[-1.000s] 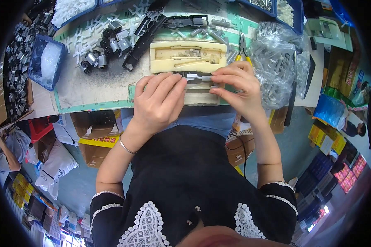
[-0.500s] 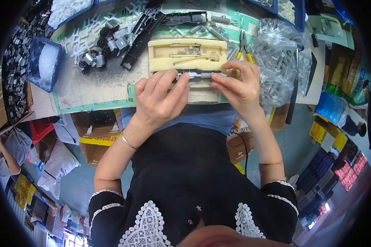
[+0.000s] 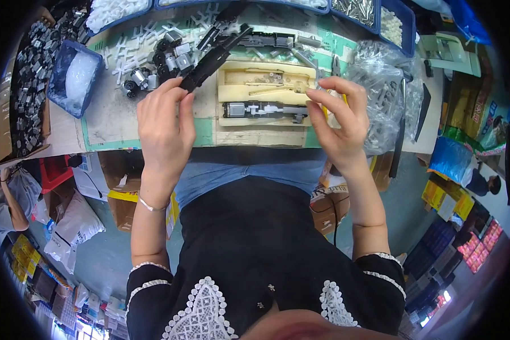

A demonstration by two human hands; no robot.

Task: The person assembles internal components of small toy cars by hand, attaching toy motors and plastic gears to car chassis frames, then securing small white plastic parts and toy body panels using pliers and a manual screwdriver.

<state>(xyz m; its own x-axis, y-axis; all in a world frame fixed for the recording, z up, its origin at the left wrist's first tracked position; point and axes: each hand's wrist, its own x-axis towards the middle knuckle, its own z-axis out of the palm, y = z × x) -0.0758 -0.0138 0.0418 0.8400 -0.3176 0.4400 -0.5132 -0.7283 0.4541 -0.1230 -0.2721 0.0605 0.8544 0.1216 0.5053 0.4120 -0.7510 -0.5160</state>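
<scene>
My left hand (image 3: 167, 119) pinches the near end of a long black plastic housing (image 3: 216, 58) that slants away over the bench. In the front slot of a cream-coloured fixture (image 3: 249, 122) lies another black housing (image 3: 293, 111). It contains a silver motor (image 3: 236, 109) at its left end and white plastic parts (image 3: 262, 107) along its middle. My right hand (image 3: 345, 116) hovers by the fixture's right end, thumb and index finger curled but apart, with nothing visible between them. Behind that hand, pliers (image 3: 336, 65) are partly hidden.
Loose motors (image 3: 173, 56) and white cross-shaped parts (image 3: 122, 59) lie at the back left. A blue tray (image 3: 76, 76) holds a clear bag. At the right is a plastic bag of grey parts (image 3: 374, 85). Blue bins (image 3: 354, 14) line the back edge.
My left hand has left the fixture, moving left to take the loose black housing's end. My right hand has moved slightly right, off the white part. The view has shifted a little.
</scene>
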